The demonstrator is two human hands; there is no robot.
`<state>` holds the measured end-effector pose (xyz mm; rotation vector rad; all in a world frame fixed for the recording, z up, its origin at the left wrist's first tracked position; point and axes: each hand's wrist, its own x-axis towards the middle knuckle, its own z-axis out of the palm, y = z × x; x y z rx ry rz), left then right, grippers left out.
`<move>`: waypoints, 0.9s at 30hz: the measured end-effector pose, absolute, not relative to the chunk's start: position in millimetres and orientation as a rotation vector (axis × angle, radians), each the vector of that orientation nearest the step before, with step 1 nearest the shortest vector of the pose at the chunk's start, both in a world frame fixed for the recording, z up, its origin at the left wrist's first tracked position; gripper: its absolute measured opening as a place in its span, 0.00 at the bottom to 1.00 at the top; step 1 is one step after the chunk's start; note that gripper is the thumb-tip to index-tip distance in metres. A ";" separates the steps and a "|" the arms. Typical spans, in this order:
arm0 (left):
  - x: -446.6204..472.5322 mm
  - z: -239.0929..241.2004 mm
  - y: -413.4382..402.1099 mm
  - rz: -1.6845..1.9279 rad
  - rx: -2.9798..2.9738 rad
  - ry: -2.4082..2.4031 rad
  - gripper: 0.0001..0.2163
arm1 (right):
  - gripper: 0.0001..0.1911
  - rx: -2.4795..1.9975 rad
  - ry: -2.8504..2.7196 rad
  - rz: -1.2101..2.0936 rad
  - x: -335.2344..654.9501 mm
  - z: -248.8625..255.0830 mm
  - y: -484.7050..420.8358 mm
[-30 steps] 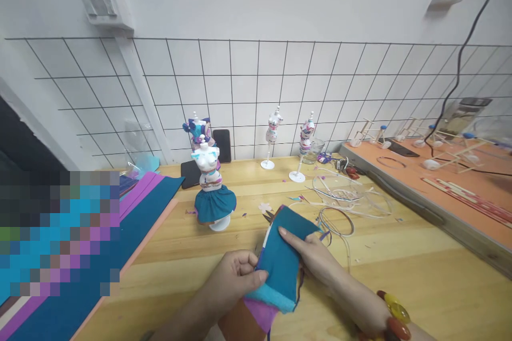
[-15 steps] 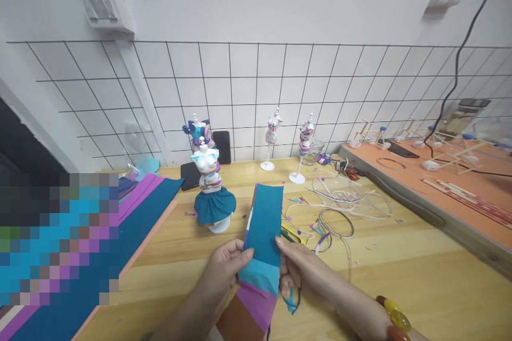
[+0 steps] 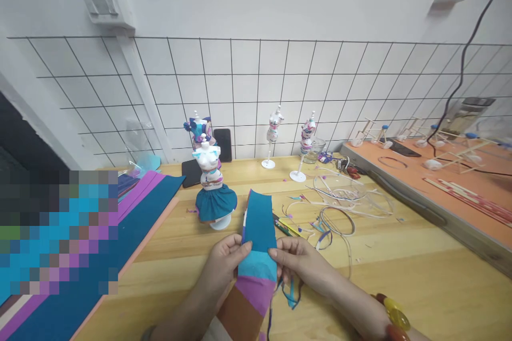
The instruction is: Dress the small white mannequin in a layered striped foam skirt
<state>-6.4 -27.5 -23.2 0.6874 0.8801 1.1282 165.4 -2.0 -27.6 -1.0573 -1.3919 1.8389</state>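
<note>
I hold a stack of coloured felt strips [image 3: 258,229] upright over the wooden table [image 3: 400,277]; teal is on top, with light blue, purple and brown layers showing below. My left hand [image 3: 226,264] pinches the stack's left edge with thumb and fingers. On the right edge, my right hand [image 3: 298,261] is closed on the stack, and thin blue and purple cords [image 3: 290,295] dangle under it. A small mannequin in a teal skirt [image 3: 212,186] stands just beyond the strips.
Felt sheets [image 3: 148,202] lie at the left. Two small dress forms [image 3: 272,136] and a glass bowl [image 3: 312,150] stand by the grid wall. Wire hoops and scraps [image 3: 340,208] litter the middle right. An orange board [image 3: 440,186] with stick models sits at the right.
The felt stack was turned from lying tilted across my hands to standing upright, then drawn slightly lower. My right hand shifted from the top face to the right edge.
</note>
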 end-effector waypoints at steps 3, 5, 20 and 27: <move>-5.8 -22.8 -28.2 1.138 0.681 0.894 0.12 | 0.25 -1.055 -1.360 1.828 164.9 -26.9 -1.5; -5.0 -21.2 -29.8 1.122 0.684 0.905 0.12 | 0.25 -1.028 -1.329 1.813 164.7 -26.2 -1.2; -7.5 -5.4 -32.5 1.234 0.670 0.870 0.10 | 0.20 -0.643 -1.643 2.049 163.9 -7.9 -22.3; -41.4 8.5 -27.0 1.190 0.619 0.708 0.10 | 0.20 -0.791 -2.428 1.311 167.4 -1.8 -38.3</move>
